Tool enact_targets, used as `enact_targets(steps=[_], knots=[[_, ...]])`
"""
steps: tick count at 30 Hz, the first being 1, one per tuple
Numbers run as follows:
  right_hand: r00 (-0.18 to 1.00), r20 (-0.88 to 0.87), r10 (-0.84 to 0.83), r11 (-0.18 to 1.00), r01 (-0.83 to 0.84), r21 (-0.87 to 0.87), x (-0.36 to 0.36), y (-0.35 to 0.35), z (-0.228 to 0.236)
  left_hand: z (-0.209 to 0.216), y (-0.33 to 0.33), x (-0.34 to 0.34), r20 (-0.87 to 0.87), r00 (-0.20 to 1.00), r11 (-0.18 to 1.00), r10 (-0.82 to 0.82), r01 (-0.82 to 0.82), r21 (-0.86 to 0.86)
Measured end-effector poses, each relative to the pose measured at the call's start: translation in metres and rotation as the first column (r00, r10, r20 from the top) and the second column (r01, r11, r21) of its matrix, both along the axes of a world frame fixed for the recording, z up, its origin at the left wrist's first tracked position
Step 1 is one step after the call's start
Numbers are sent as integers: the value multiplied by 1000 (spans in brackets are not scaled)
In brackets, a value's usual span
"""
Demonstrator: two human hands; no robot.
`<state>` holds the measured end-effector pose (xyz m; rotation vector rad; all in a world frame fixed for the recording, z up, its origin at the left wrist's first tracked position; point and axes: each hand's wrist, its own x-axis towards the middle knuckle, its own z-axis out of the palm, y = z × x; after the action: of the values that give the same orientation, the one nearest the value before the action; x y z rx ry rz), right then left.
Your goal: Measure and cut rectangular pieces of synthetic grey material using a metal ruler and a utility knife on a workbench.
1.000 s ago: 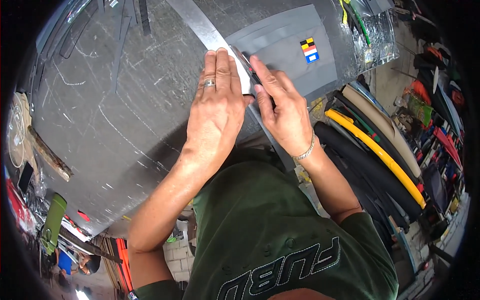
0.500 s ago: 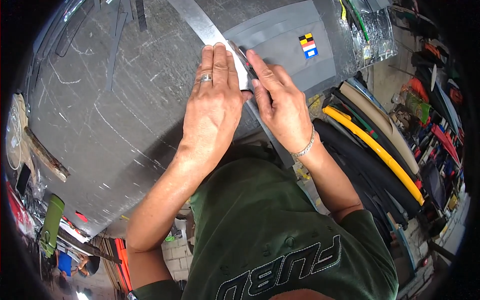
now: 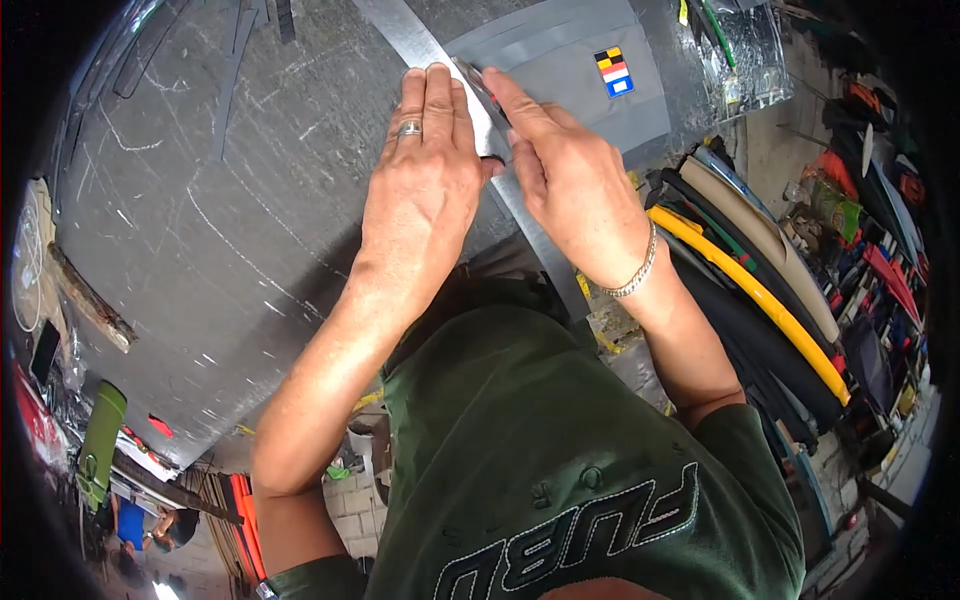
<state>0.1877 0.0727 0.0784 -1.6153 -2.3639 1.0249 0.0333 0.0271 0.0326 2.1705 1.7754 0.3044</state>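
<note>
A long metal ruler (image 3: pixel 420 42) lies slantwise across the dark table and over the edge of a grey sheet (image 3: pixel 540 50). My left hand (image 3: pixel 425 180) presses flat on the ruler, fingers stretched out side by side and thumb at its right edge. Just right of it, my right hand (image 3: pixel 575 185) is closed round a slim cutter knife (image 3: pixel 485 92), index finger laid along its top. The knife rests against the ruler's right edge; its tip is hard to make out. A small patch of coloured blocks (image 3: pixel 614 72) sits on the sheet.
The scratched dark tabletop (image 3: pixel 270 180) carries chalk-like lines. Thin grey strips (image 3: pixel 232 90) lie at its far side. A worn wooden stick (image 3: pixel 92 300) is at the left. Rolled materials, one yellow (image 3: pixel 750 300), stand at the right. Another person (image 3: pixel 172 528) is low at the left.
The view has shifted, so the table appears higher. My left hand keeps its place on the ruler. My right wrist has swung rightward, and its fingertips have moved slightly farther along the ruler.
</note>
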Motion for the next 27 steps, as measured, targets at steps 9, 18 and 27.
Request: enact_targets(steps=[9, 18, 27], knots=[[1000, -11, 11, 1000, -11, -9, 3, -4, -1, 0, -2, 0, -52, 998, 1000, -20, 21, 17], [999, -43, 32, 998, -30, 49, 10, -8, -6, -1, -3, 2, -13, 1000, 1000, 2, -2, 20], [523, -687, -504, 666, -271, -695, 57, 45, 19, -4, -5, 1, -29, 999, 1000, 18, -17, 18]])
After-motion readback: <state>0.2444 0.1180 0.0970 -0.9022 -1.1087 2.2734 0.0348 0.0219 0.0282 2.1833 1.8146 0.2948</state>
